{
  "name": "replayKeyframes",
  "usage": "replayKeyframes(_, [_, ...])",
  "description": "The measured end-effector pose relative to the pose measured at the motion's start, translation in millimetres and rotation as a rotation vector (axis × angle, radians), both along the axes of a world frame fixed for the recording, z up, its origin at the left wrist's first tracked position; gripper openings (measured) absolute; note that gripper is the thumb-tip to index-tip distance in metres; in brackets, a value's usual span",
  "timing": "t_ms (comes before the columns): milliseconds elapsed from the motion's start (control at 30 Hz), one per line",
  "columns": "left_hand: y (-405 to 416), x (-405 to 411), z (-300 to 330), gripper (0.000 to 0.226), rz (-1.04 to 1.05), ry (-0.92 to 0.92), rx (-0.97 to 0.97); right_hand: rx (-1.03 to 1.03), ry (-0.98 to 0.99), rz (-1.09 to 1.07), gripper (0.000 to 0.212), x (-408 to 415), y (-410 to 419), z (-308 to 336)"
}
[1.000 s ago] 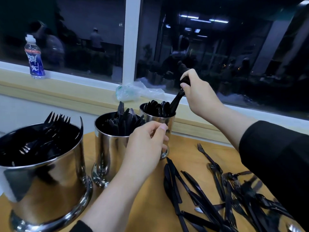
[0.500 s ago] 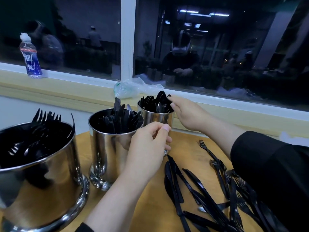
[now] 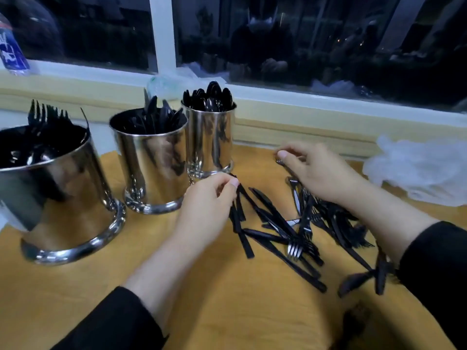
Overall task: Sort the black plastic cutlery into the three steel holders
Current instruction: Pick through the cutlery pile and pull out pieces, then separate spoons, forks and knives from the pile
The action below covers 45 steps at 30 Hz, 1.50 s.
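Both hands, left hand [image 3: 209, 198] and right hand [image 3: 318, 173], curl over cutlery [image 3: 278, 223]

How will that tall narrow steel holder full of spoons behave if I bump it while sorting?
The spoon holder is probably tippy: it looks tall, narrow and stands on a small foot. The spoons poking above its rim likely add little weight, being thin plastic. Its polished wall may be slippery to the left hand just beside it.

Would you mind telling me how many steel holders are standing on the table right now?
3, in a row left of the hands: the large fork holder nearest at the left edge, the knife holder in the middle, and the spoon holder farthest back by the window ledge. None seems hidden.
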<state>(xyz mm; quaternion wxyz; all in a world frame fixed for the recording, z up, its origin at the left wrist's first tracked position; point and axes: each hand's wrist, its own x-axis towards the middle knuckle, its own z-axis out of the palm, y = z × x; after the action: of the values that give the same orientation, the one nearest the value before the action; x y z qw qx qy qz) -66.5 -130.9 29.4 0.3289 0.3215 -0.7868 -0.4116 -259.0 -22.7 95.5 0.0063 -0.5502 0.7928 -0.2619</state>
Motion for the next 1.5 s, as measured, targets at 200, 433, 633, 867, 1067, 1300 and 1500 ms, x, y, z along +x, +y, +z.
replayKeyframes(200, [66.5,17.8,-20.4,0.016,-0.076,-0.194,-0.216,-0.119,-0.045,-0.09,0.024,12.3,102.3,-30.6])
replayKeyframes(433, [157.3,22.2,-23.8,0.033,-0.326,-0.44,-0.302,-0.324,-0.073,-0.17,0.021,43.4,175.1,-85.7])
replayKeyframes(633, [187.0,5.5,-22.7,0.043,-0.371,-0.622,-0.394,-0.281,-0.126,-0.124,0.015,38.6,200.8,-90.1])
replayKeyframes(867, [190.9,-19.2,-21.3,0.018,-0.35,-0.656,-0.381,-0.214,-0.189,-0.136,0.015,31.2,215.3,-106.0])
replayKeyframes(1067, [187.1,-26.2,-18.1,0.021,-0.343,-0.776,-0.337,-0.204,-0.311,-0.212,0.018,28.6,214.4,-105.9])
replayKeyframes(1300, [185.6,-30.4,-13.0,0.025,-0.299,-0.668,-0.298,-0.339,-0.306,-0.56,0.023,-22.8,235.0,-82.0])
replayKeyframes(1500, [173.7,-56.9,-7.9,0.029,-0.222,-0.297,-0.098,-0.012,-0.243,-0.583,0.03,-36.3,214.4,-77.2])
